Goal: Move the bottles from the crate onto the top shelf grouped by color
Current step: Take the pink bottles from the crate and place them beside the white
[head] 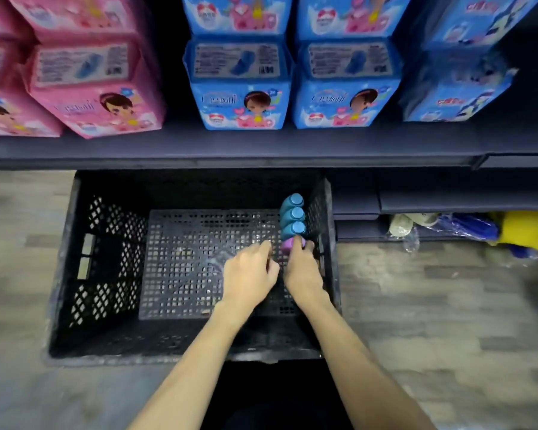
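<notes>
Black lattice-walled crate holding three blue bottles, one purple bottle. Far shelf showing pink packs left, blue packs right. Floor showing grey wood-grain.

Seen from above, a black crate sits on the floor. Three blue bottles line its right wall. The right hand grips a purple bottle; the left hand hovers beside it.

crate on floor | bottles in crate, right wall
</notes>
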Demonstrator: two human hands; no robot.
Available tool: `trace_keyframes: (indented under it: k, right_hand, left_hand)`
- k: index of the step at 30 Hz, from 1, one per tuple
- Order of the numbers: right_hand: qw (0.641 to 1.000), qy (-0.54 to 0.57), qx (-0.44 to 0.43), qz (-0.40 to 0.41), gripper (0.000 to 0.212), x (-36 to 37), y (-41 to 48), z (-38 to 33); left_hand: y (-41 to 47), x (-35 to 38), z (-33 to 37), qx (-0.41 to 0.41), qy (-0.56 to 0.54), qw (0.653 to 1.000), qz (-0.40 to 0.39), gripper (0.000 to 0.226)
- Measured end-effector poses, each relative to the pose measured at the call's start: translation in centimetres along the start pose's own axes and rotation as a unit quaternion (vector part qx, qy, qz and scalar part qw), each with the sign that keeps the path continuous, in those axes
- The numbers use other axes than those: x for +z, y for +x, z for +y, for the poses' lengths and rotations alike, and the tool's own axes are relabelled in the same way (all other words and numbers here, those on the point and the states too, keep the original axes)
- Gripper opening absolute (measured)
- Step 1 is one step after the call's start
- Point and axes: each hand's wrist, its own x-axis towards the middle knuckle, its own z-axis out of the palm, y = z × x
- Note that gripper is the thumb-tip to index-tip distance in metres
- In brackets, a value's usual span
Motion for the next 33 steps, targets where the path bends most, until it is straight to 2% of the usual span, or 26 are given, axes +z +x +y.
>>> trace_keyframes:
  k: [5,7,9,11,16,20,22,24,27,29,33]
  right_hand:
    - [0.999,0.045,0.003,0.004,0.045,1.3,2.2,0.8]
    - [0.998,0.031,0.057,-0.013,0.042,1.6,3.3,0.6]
    - [0.994,0.006,0.106,-0.017,0.048,1.8,3.9,0.2]
    - [0.996,-0.027,0.088,-0.020,0.050,2.1,3.9,0.2]
    - [0.999,-0.019,0.045,-0.018,0.048,3.1,4.2,0.4]
    - [0.999,-0.037,0.007,-0.002,0.042,3.0,3.8,0.3]
    - [0.999,-0.035,-0.008,-0.006,0.030,3.0,3.5,0.3]
    - [0.998,-0.059,-0.026,0.006,0.022,2.7,3.0,0.3]
    - [0.994,-0.091,-0.054,0.030,0.037,2.0,1.9,0.1]
    - [0.994,-0.080,-0.063,0.025,0.039,1.4,1.3,0.0]
    - [0.989,-0.094,-0.106,0.041,0.033,0.1,0.1,-0.5]
  left_hand:
    - [-0.2,1.8,-0.5,-0.042,0.004,0.998,-0.045,0.015]
    - [-0.2,2.2,-0.9,-0.045,0.008,0.997,-0.057,0.016]
    - [0.0,2.7,-1.2,-0.049,0.008,0.996,-0.077,0.019]
    - [0.4,3.0,-1.5,-0.063,0.008,0.992,-0.111,0.023]
    - [1.5,3.4,-2.3,-0.053,0.069,0.979,-0.186,0.047]
    - [1.8,3.7,-3.3,-0.010,0.067,0.964,-0.259,0.049]
    - [1.8,3.7,-3.6,0.010,0.091,0.951,-0.295,0.050]
    - [1.8,3.6,-3.8,0.022,0.111,0.950,-0.290,0.050]
    - [1.6,3.4,-3.7,0.034,0.137,0.954,-0.266,0.049]
    - [1.4,3.1,-3.9,0.037,0.152,0.954,-0.254,0.049]
    - [0.5,2.1,-4.5,0.079,0.137,0.972,-0.175,0.048]
